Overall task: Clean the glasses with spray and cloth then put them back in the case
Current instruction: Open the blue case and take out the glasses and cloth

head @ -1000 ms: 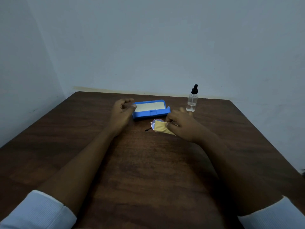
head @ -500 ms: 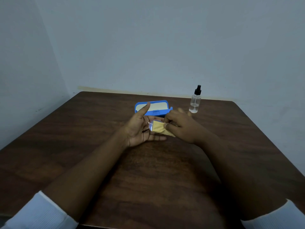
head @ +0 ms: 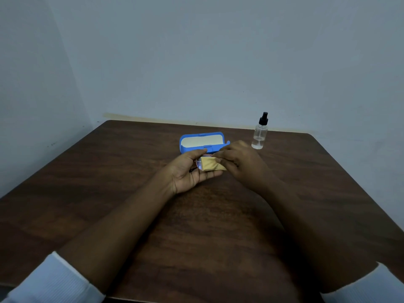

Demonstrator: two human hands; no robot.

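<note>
Bench (head: 109,182) under plain wall | left hand (head: 185,173) gripping glasses (head: 198,164) | right hand (head: 240,159) pinching cloth (head: 213,164), apparently wiping lens | next likely: lowering glasses into case (head: 202,141) beyond hands.

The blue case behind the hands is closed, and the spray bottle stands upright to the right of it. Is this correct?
Not fully. The blue case is open, not closed: the head view shows its pale inner lining facing the camera. The spray bottle does stand upright to the right of it, as you wrote.
</note>
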